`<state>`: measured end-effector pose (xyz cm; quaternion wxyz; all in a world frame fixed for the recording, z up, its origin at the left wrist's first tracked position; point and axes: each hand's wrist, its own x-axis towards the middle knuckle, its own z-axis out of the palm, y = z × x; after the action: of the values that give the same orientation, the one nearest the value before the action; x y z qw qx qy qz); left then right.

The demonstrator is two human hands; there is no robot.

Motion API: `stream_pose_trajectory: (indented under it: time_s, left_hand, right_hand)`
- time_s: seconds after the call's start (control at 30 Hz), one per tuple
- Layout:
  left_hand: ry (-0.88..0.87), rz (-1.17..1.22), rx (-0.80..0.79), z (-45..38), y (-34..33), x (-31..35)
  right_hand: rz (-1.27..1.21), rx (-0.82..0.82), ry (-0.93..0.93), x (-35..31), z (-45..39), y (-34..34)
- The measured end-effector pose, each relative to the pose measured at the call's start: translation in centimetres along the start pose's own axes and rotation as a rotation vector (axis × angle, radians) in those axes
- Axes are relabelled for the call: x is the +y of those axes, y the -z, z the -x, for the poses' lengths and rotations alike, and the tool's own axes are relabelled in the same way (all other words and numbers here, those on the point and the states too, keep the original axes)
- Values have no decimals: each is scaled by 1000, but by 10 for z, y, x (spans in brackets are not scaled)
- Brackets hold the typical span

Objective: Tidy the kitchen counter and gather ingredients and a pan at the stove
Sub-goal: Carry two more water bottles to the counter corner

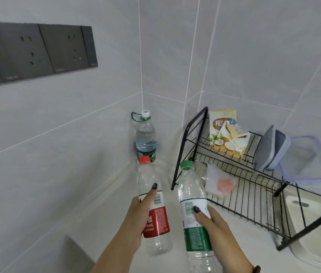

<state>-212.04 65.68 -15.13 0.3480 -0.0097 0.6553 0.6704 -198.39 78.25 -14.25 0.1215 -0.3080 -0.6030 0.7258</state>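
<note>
Red-capped bottle [152,205]: gripped by left hand [136,215]
Green-capped bottle [194,211]: gripped by right hand [215,225]
Advice: keep both upright, park beside corner bottle [146,138]

Pale counter [104,223], water bottle [146,138] in corner, black wire rack [244,194] beside

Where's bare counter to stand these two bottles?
Free: the counter along the left wall, left of the red-label bottle in the left hand. Crowded: the corner, holding the large water bottle, and the right side under the black wire rack, beside the green-label bottle in the right hand.
</note>
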Motion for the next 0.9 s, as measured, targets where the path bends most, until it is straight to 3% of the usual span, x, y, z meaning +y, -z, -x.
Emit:
stream_pose_trajectory:
  time_s: [0.2, 0.43, 0.53, 0.7, 0.9]
  left_hand:
    - [-42, -176, 2, -102, 16, 25]
    - [-199, -466, -108, -194, -2, 35]
    - [-260, -531, -113, -215, -15, 35]
    - [-404, -673, 19, -241, -32, 25]
    - [-463, -639, 16, -266, -38, 17]
  right_hand:
    - [-39, 114, -12, -6, -51, -35]
    - [-47, 214, -32, -5, -80, -46]
    - [-25, 246, -12, -2, -86, -41]
    - [2, 286, 8, 8, -92, -28]
    - [107, 343, -9, 17, -109, -11]
